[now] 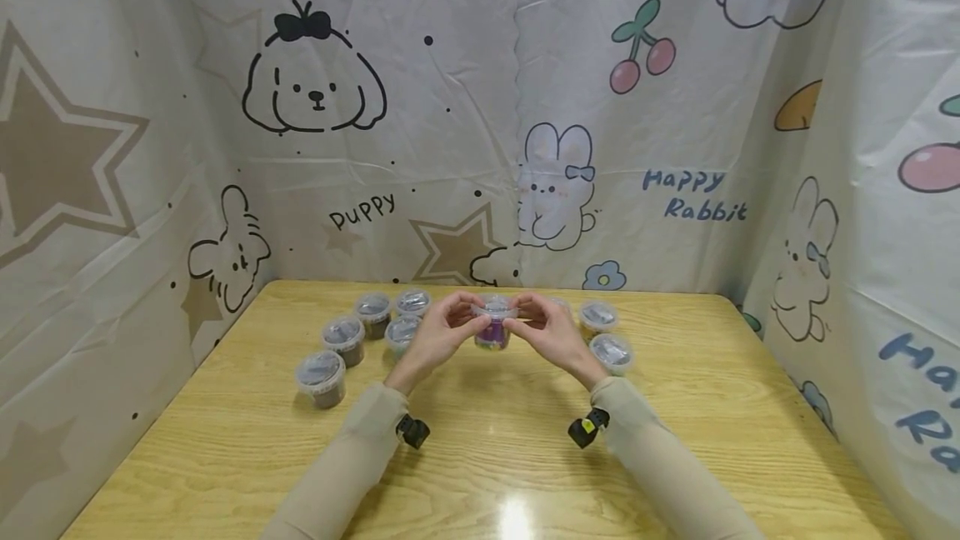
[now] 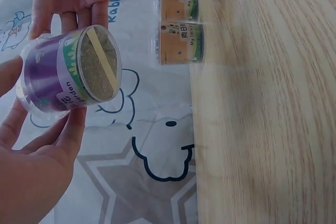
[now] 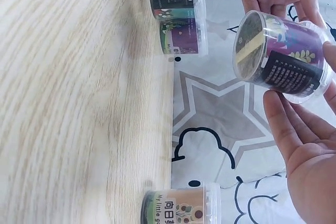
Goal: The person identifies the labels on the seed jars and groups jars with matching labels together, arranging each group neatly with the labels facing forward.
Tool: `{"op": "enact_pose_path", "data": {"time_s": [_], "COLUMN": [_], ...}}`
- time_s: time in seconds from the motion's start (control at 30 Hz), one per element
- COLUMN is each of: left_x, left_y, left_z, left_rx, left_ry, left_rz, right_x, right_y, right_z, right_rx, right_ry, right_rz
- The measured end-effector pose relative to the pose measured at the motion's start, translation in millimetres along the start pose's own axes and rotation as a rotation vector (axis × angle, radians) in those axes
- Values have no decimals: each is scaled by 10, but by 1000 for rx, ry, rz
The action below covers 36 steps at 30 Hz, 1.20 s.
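Both hands hold one clear plastic tub (image 1: 492,333) with a purple label, raised above the table near its back. My left hand (image 1: 447,330) grips the left side by the rim, and my right hand (image 1: 551,332) grips the right side, thumbs toward me. In the left wrist view the tub (image 2: 52,74) is tilted, its base showing brown contents and a pale strip; the left hand (image 2: 39,166) curls its fingers round it. A black text panel shows on the tub (image 3: 294,72) in the right wrist view, with the right hand (image 3: 310,150) touching it from below in that picture.
Several similar lidded tubs stand on the left of the wooden table (image 1: 480,457), among them a front one (image 1: 322,379). More stand to the right, including one with an orange label (image 2: 178,43). A printed curtain (image 1: 450,107) encloses the back and sides.
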State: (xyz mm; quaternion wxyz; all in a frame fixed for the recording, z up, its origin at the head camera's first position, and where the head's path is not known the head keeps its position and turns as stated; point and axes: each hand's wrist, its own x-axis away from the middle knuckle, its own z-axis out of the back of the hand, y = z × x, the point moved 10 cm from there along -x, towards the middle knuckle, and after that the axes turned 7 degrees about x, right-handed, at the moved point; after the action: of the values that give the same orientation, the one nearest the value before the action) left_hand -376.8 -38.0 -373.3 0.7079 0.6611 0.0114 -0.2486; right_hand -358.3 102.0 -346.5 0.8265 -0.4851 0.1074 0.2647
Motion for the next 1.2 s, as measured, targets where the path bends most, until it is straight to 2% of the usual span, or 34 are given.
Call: {"op": "enact_pose_path", "data": {"time_s": [0.17,0.4,0.63,0.73,0.9,1.07,1.2], "left_x": [54,78,91,89,59,-6,-30], "left_y": [216,289,297,303,250,57,-14], "left_z": [-35,-31,-45,-54,-50,-46,-34], "left_rx": [17,49,39,38,38,43,34], "left_ry": [23,68,60,44,6,-16,14], "left_rz": [-59,-134,-126,-121,-121,-102,-98], "right_x": [-9,-4,-1,-30,-69,-55,-28], "right_y": [-26,-54,-57,99,320,294,146], "right_z": [3,-30,-31,-41,-52,-39,0], "right_rx": [11,2,16,3,-15,-39,-49], "right_ry": [23,45,67,74,66,40,43], "right_rz": [18,29,8,2,22,29,39]}}
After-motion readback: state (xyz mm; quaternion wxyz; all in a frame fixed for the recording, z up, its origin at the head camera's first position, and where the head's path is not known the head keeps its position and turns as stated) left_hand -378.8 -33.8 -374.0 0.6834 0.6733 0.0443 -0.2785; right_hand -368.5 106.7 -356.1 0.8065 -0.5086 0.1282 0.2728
